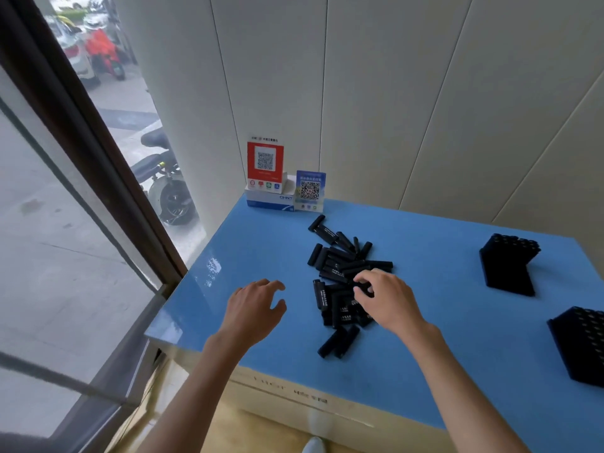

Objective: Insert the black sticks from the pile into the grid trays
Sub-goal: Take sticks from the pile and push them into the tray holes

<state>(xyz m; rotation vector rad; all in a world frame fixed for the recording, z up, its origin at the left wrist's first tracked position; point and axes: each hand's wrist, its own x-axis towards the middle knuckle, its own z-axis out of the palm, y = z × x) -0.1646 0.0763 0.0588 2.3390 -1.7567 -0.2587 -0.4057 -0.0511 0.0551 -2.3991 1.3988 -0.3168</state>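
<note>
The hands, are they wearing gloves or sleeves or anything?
No. The left hand and right hand are bare, with no gloves, rings or watch showing. Both forearms are bare too, with no sleeves in view.

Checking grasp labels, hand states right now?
Left hand: open, fingers spread above the blue table, holding nothing.
Right hand: fingers pinching a black stick in the pile.
</note>
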